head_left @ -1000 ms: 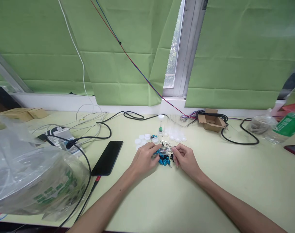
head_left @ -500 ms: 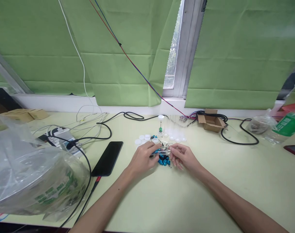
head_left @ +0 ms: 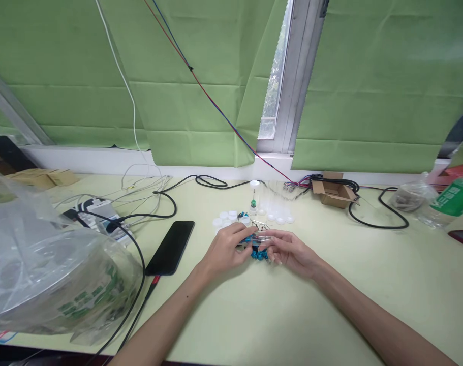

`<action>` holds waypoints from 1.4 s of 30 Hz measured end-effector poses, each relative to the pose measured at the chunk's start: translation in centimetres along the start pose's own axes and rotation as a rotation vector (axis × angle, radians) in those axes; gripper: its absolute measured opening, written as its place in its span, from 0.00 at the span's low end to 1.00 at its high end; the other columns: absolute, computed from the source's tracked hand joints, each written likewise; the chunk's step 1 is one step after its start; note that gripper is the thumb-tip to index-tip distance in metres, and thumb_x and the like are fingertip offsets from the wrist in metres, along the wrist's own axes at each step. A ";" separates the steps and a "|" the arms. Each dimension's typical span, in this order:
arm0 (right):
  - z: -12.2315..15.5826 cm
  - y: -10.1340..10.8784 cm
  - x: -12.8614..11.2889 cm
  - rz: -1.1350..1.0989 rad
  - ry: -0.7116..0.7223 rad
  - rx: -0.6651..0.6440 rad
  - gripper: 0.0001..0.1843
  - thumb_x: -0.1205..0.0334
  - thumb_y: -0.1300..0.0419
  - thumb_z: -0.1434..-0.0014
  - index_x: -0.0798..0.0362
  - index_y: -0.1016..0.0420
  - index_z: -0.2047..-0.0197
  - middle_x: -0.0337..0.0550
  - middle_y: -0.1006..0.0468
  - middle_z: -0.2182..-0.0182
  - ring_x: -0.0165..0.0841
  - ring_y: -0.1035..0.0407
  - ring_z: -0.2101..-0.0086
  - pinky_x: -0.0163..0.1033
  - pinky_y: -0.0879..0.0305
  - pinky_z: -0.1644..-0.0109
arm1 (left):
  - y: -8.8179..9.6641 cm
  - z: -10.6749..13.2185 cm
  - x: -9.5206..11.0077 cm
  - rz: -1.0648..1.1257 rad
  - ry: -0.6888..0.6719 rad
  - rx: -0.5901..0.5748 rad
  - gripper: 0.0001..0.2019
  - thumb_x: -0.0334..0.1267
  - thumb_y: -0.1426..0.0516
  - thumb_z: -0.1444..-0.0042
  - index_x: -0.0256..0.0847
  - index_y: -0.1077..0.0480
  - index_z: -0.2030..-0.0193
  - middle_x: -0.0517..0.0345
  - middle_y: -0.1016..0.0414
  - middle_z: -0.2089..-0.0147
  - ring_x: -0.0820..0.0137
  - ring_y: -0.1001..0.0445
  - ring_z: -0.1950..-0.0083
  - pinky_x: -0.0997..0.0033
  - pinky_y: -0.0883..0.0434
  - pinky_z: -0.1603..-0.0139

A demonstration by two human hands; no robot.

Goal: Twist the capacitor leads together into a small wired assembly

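My left hand (head_left: 225,250) and my right hand (head_left: 290,250) meet over a small heap of blue bead-headed pins (head_left: 258,253) on the pale green table (head_left: 277,315). Between the fingertips of both hands lies a small clear tube (head_left: 259,235), held level; my left fingers curl around its left end and my right fingers pinch its right end. Several white caps (head_left: 224,219) lie just beyond the hands. A clear vial with a white cap and a green piece inside (head_left: 253,197) stands upright behind them.
A black phone (head_left: 171,247) lies left of my hands, with black and white cables (head_left: 140,213) around it. A big clear plastic bag (head_left: 44,279) fills the left. A small open cardboard box (head_left: 333,190), a black cable loop and a bottle (head_left: 444,203) sit at the right.
My right hand has moved left toward my left hand, and its fingers now close on the right end of the clear tube. The left hand has barely moved.
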State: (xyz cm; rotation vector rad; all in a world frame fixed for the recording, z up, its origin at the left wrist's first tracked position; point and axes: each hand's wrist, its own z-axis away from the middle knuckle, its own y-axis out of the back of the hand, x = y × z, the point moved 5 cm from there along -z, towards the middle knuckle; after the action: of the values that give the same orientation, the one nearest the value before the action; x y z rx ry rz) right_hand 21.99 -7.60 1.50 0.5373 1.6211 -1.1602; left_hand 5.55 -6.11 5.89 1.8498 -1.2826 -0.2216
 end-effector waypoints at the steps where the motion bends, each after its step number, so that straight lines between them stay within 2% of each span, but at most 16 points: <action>1: 0.0 0.0 0.1 0.006 0.001 0.001 0.22 0.54 0.34 0.44 0.55 0.24 0.48 0.48 0.20 0.62 0.26 0.30 0.73 0.31 0.31 0.69 | 0.0 0.0 0.0 0.001 -0.004 -0.003 0.19 0.27 0.46 0.47 0.43 0.28 0.49 0.55 0.25 0.63 0.69 0.28 0.64 0.69 0.31 0.62; 12: -0.1 0.1 0.3 0.023 0.032 0.015 0.17 0.55 0.32 0.46 0.57 0.21 0.57 0.47 0.19 0.64 0.24 0.31 0.74 0.31 0.33 0.69 | -0.1 0.1 0.1 -0.042 0.002 -0.046 0.18 0.27 0.46 0.47 0.42 0.27 0.50 0.55 0.26 0.64 0.68 0.29 0.64 0.69 0.31 0.62; 28: -0.4 0.2 1.1 0.007 0.022 -0.012 0.10 0.59 0.31 0.46 0.56 0.24 0.66 0.43 0.21 0.70 0.24 0.30 0.76 0.29 0.35 0.74 | -0.7 0.2 0.5 -0.084 -0.040 -0.082 0.17 0.28 0.46 0.47 0.40 0.28 0.51 0.55 0.26 0.66 0.68 0.30 0.65 0.69 0.33 0.64; 42: -0.5 0.5 1.3 0.080 0.008 0.015 0.12 0.58 0.32 0.45 0.57 0.28 0.69 0.42 0.22 0.74 0.25 0.31 0.80 0.28 0.36 0.79 | -0.8 0.2 0.8 -0.057 -0.041 -0.094 0.16 0.28 0.45 0.48 0.41 0.27 0.53 0.56 0.27 0.66 0.68 0.31 0.66 0.69 0.34 0.65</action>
State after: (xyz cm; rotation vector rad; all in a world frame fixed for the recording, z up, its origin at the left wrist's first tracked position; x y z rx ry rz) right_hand 21.62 -7.17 0.09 0.6116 1.5850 -1.1131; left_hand 6.34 -6.82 5.43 1.8115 -1.2271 -0.3470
